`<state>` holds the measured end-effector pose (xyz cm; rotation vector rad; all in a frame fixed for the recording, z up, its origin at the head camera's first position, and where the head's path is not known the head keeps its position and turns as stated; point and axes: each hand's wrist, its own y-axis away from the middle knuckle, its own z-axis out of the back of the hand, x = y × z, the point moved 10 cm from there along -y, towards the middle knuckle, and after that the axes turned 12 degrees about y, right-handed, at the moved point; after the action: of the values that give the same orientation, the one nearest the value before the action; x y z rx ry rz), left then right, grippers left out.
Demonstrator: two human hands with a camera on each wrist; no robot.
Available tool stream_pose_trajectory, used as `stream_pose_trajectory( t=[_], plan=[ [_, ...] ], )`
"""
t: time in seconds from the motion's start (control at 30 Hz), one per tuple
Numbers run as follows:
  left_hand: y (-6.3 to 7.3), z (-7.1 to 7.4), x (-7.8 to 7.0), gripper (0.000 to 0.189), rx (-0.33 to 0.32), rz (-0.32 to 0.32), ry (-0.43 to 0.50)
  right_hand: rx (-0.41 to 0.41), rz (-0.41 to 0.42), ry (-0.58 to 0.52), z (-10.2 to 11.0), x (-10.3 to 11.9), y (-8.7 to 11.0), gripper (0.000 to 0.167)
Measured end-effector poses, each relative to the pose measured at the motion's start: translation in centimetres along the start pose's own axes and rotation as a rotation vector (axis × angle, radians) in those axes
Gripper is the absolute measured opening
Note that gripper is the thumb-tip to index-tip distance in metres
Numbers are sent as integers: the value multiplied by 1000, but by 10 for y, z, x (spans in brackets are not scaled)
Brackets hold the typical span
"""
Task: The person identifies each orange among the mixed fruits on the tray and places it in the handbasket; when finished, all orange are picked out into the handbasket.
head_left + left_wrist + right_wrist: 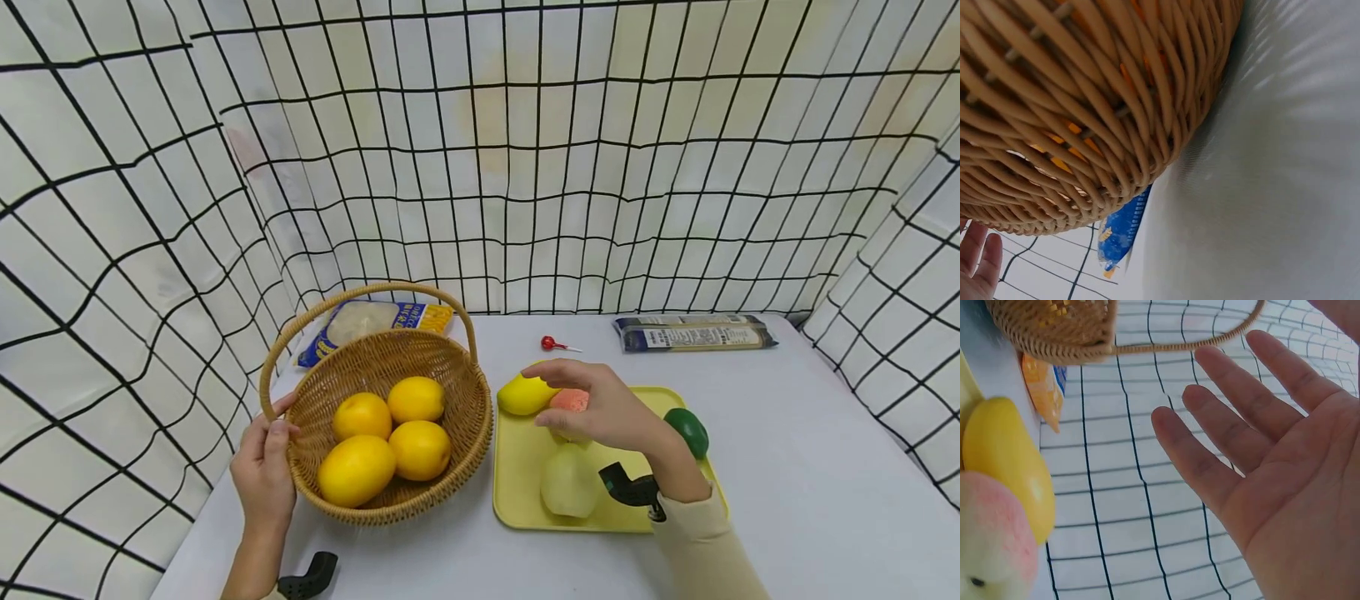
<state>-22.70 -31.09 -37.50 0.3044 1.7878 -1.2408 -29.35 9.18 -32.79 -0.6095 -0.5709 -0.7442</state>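
My left hand [262, 475] grips the left rim of a wicker basket [382, 350], near the foot of its arched handle, with the thumb over the edge. Inside the basket lie several yellow-orange fruits [356, 471]. My right hand [607, 412], fingers extended and apart, hovers empty over a pale yellow tray [517, 500]. Below and around that hand are a yellow mango [1007, 462], a pink peach [994, 537], a pale green fruit [568, 483] and a dark green fruit [688, 432]. Woven basket wall [1085, 112] fills much of the left wrist view.
Behind the basket lies a blue and yellow food packet [367, 323]. A red lollipop [551, 342] sits past the tray, with a long flat packet [696, 333] at the back right. Black netting [540, 196] over white sheets encloses the table on the back and sides.
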Motion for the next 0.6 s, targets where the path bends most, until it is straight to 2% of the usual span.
stream_pose_trajectory(
  t=[0.1, 0.23, 0.33, 0.43, 0.6],
  plan=[
    [0, 1, -5, 25, 2, -5, 33, -34, -13, 36, 12, -7, 4, 46],
    [-1, 0, -15, 32, -5, -33, 89, -87, -21, 98, 28, -14, 10, 43],
    [0, -2, -26, 39, -39, -85, 130, -124, -56, 120, 38, -21, 15, 42],
    [2, -3, -52, 45, -133, -196, 204, -148, -82, 134, 45, -26, 19, 41],
    [15, -8, -123, 43, -346, -491, 356, -171, -40, 124, 53, -16, 25, 42]
  ],
)
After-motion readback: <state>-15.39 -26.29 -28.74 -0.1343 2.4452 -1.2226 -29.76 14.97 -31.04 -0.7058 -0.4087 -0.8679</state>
